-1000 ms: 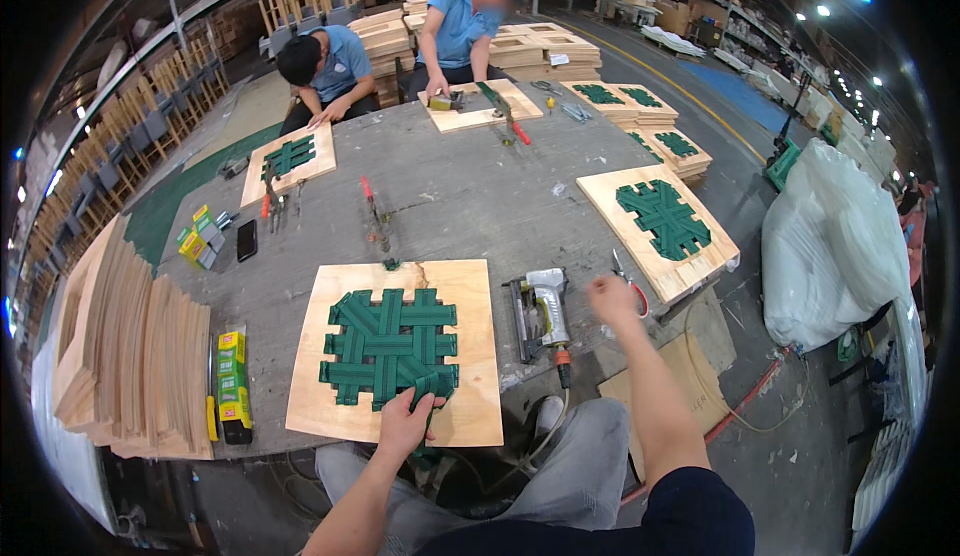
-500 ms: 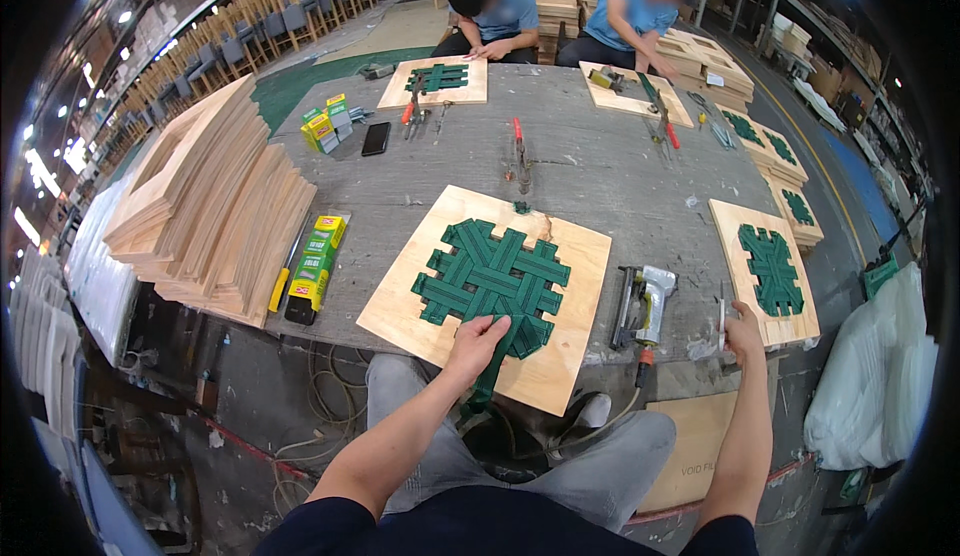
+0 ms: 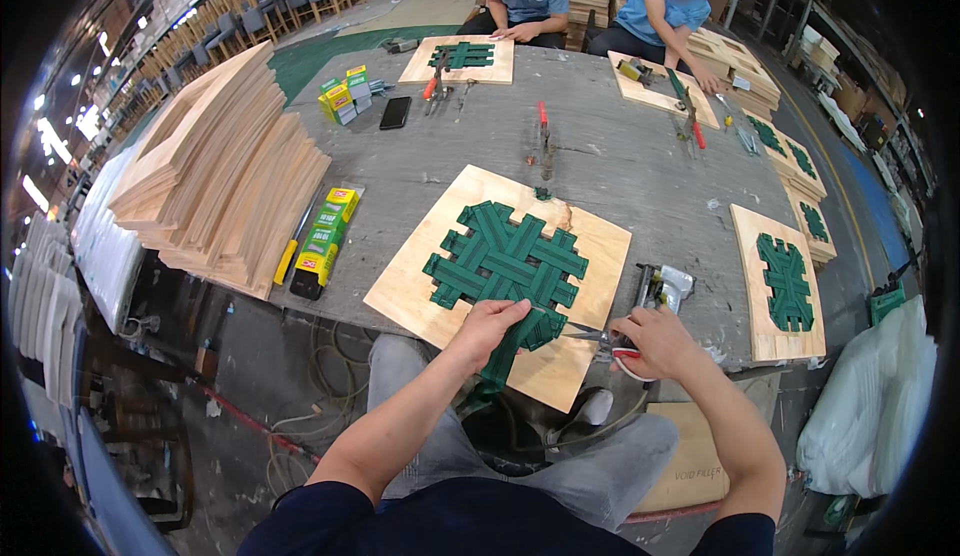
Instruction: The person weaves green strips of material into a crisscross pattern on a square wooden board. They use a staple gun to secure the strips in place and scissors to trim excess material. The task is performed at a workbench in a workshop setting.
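In front of me a square wooden panel lies askew at the table's near edge, with dark green webbing straps woven across its middle. My left hand pinches a strap at the near side of the weave, and the loose strap end hangs down past the panel's edge. My right hand grips a pair of scissors with red and white handles. Their blades point left over the panel, close to the strap. Just beyond my right hand lies a nail gun or stapler, partly hidden by it.
Stacked wooden frames stand at left beside a yellow-green box. A phone and pliers lie farther back. Another webbed panel is at right. Two people work across the table. An air hose hangs near my knees.
My right hand has come left from beside the right-hand panel, bringing the scissors to the near panel. My left hand still pinches the strap. The whole view has shifted slightly.
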Motion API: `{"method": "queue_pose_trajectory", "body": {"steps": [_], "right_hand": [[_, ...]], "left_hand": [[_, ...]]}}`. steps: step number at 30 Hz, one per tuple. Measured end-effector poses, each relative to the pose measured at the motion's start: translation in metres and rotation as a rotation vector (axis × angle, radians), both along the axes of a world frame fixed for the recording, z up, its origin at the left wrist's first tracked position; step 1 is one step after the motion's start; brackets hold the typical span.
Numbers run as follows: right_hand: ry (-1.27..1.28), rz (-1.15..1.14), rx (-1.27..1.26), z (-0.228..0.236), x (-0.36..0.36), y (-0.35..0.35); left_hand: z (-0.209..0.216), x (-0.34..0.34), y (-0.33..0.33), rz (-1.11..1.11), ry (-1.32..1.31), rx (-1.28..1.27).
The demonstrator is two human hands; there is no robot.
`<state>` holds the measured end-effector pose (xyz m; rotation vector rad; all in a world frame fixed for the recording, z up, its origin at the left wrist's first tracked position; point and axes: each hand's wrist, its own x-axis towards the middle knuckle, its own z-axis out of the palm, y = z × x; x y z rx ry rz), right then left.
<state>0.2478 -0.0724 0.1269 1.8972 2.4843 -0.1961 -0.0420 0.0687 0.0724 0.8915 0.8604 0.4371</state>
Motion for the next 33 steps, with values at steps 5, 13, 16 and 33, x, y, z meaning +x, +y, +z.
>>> {"method": "queue_pose_trajectory", "body": {"steps": [5, 13, 16, 33], "right_hand": [[0.012, 0.191, -0.062, -0.014, -0.005, 0.036], [0.069, 0.386, -0.141, -0.033, -0.004, 0.063], [0.060, 0.370, -0.202, -0.034, 0.002, 0.055], [0.564, -0.731, 0.220, -0.050, -0.016, -0.031]], "left_hand": [[0.002, 0.002, -0.002, -0.073, 0.016, 0.033], [-0.003, -0.005, 0.002, -0.215, 0.025, 0.139], [0.011, -0.007, 0.004, -0.226, 0.018, 0.127], [0.017, -0.075, -0.036, -0.060, -0.168, 0.261]]}}
